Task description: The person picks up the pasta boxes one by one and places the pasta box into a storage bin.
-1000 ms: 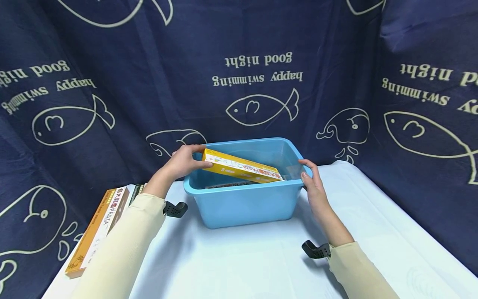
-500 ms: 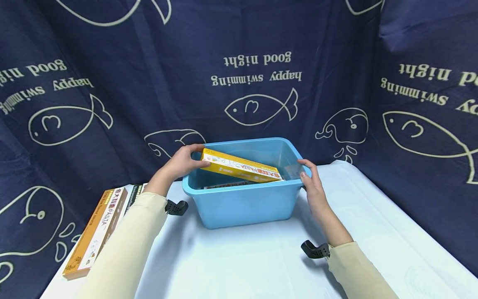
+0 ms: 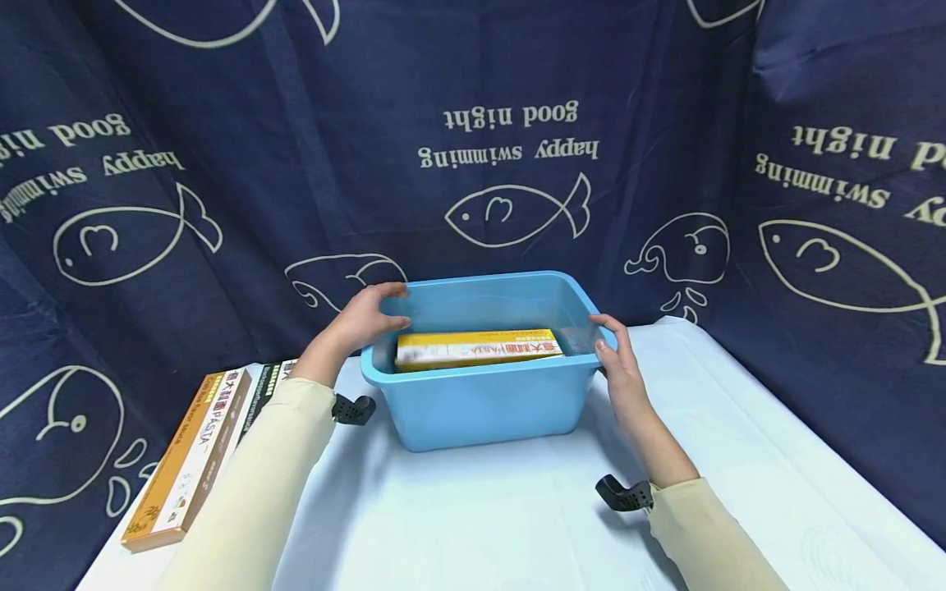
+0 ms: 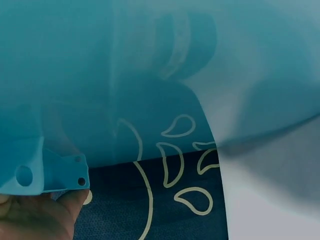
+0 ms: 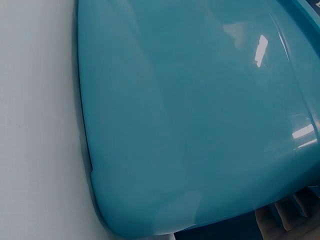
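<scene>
Bedding a pasta box into the blue bin

A long yellow-and-white cardboard box [image 3: 476,349] lies inside the rectangular light-blue plastic bin [image 3: 484,406], along the wall at 6 o'clock; what lies beneath it is hidden. At the bin's 9 o'clock end, the left hand [image 3: 365,318] has thumb and fingers spread by the rim, pinching no box; whether it also bears on the rim I cannot tell. At 3 o'clock, the right hand [image 3: 621,357] grips the rim. The step in hand looks like placing this box and letting go. Outside, toward 8 o'clock on the white-covered tabletop [image 3: 458,525], lie an orange-and-white cardboard box [image 3: 188,460] and a dark green one [image 3: 262,398], partly behind the left sleeve. Adding another would call for lifting the left hand clear and reaching there, the right steadying the bin.
</scene>
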The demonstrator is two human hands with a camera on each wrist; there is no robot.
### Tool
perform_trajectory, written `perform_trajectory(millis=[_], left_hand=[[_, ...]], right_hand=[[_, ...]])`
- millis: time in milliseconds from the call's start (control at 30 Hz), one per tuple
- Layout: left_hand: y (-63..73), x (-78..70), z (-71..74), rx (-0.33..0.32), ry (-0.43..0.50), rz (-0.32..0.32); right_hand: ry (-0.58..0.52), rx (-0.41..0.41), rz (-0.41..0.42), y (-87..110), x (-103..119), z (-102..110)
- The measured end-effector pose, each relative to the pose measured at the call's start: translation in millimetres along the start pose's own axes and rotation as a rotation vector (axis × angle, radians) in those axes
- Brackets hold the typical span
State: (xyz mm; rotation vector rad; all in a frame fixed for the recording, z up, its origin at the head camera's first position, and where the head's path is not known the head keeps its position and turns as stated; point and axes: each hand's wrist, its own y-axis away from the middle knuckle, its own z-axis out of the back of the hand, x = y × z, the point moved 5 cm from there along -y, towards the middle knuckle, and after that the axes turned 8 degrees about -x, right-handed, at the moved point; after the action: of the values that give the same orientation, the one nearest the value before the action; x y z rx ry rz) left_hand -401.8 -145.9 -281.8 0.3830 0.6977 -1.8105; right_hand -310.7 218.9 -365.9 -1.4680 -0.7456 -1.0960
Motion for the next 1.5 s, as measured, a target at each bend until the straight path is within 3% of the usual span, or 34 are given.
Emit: perform_trajectory(millis=[600, 1167, 1500], left_hand=[[7.7, 6.2, 0.5, -0.041, 0.044, 0.019], [22.3, 11.7, -2.1, -0.173, 0.297, 0.026], [32.4, 16.1, -0.9, -0.233, 0.361, 0.039]], right_hand=[[0.0, 0.004, -0.016, 0.7, 0.0, -1.7], [0.001, 0.004, -0.008, 0.9, 0.9, -0.5], [-0.002, 0.001, -0.019, 1.1, 1.5, -0.5]])
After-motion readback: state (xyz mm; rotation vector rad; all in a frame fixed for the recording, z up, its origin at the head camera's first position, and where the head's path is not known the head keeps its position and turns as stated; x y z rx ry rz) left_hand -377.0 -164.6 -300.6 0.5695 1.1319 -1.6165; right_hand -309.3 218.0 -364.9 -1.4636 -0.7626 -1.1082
